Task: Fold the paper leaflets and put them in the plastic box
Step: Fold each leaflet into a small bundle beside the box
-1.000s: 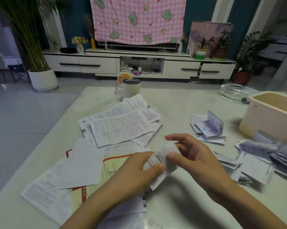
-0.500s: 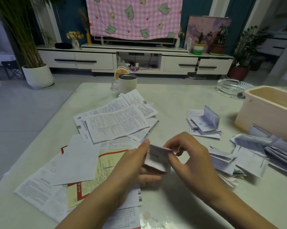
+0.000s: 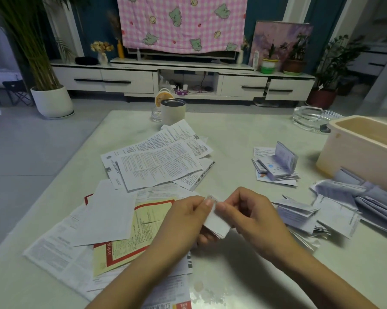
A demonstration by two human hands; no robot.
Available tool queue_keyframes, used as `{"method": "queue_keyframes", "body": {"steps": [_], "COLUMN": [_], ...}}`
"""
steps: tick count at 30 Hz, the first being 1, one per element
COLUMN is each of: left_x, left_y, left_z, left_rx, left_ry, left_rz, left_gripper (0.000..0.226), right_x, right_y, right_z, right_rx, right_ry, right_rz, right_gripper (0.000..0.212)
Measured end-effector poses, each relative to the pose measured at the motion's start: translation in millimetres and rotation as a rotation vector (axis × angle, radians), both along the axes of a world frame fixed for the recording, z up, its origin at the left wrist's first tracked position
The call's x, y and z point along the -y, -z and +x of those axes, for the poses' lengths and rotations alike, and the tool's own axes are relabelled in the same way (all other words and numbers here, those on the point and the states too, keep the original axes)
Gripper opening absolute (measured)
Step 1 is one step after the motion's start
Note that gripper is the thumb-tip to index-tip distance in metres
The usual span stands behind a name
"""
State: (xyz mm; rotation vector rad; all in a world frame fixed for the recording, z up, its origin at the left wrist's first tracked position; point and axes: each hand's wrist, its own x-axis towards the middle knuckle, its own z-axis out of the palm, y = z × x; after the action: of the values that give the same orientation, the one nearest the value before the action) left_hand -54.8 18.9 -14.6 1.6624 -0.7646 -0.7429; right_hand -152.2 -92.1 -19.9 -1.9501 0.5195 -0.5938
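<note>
Both hands are meeting over the near middle of the counter, the left hand and the right hand each pinching the top edge of a small folded leaflet between thumb and forefinger, the paper hanging between the palms. The plastic box is sitting open well off to the right, with a heap of folded leaflets lying between it and the right hand. Unfolded leaflets are lying spread under and beyond the left wrist. A small stack of folded papers is lying near the box, and a mug and a glass ashtray are standing at the far side
</note>
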Motion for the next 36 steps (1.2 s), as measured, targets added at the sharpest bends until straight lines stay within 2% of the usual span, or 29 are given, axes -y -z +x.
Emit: {"method": "queue_keyframes", "body": {"steps": [3,5,7,11,14,15,17,20,24,26,27,30,36], "left_x": [-1.9,-1.5,-1.0,-2.2,-5.0,-5.7,-6.3,-4.1,-4.5,-5.1,-5.4,-5.4,-6.3], "left_y": [-1.4,-3.3,-5.7,-13.0,-13.5,-13.3,-13.1,-14.3,-14.9,-15.4,-15.6,-16.0,-16.4], "left_z": [-0.4,-1.5,-2.8,-3.2,5.2,7.9,10.9,8.6,5.8,6.6,7.0,7.3,9.1], "left_rx": [0.098,0.077,0.03,-0.014,-0.031,-0.063,-0.123,-0.178,-0.193,-0.2,-0.205,-0.225,-0.218], "left_ry": [-0.031,-0.079,-0.096,-0.069,-0.15,-0.175,-0.204,-0.184,-0.145,-0.146,-0.151,-0.157,-0.167], "left_rz": [-0.059,-0.108,-0.125,-0.126,-0.098,-0.08,-0.042,-0.018,0.004,0.009,0.014,0.021,0.027], "left_gripper": [0.033,0.03,0.027,0.018,0.021,0.021,0.022,0.023,0.021,0.02,0.02,0.02,0.02], "right_x": [-2.9,-4.8,-5.8,13.8,60.2,79.8,117.0,154.0,161.3,159.5,158.1,153.9,151.4], "right_y": [-5.1,-9.3,-14.0,-45.5,-68.9,-70.6,-59.8,-35.9,-17.2,-11.4,-9.9,-11.6,-35.5], "right_z": [-0.5,-1.2,-3.1,-10.4,-12.5,-10.4,-3.1,9.3,12.3,8.8,6.9,2.8,-0.1], "right_rx": [0.034,0.062,0.041,-0.021,0.047,0.018,-0.18,-0.498,-0.728,-0.824,-0.86,-0.903,-0.847], "right_ry": [-0.032,-0.029,-0.052,-0.002,0.274,0.358,0.453,0.482,0.484,0.445,0.428,0.399,0.374], "right_rz": [0.109,0.213,0.217,-0.064,-0.211,-0.264,-0.387,-0.499,-0.524,-0.523,-0.495,-0.413,-0.465], "right_gripper": [0.02,0.016,0.011,0.014,0.013,0.009,0.001,0.011,0.02,0.014,0.01,0.032,0.015]}}
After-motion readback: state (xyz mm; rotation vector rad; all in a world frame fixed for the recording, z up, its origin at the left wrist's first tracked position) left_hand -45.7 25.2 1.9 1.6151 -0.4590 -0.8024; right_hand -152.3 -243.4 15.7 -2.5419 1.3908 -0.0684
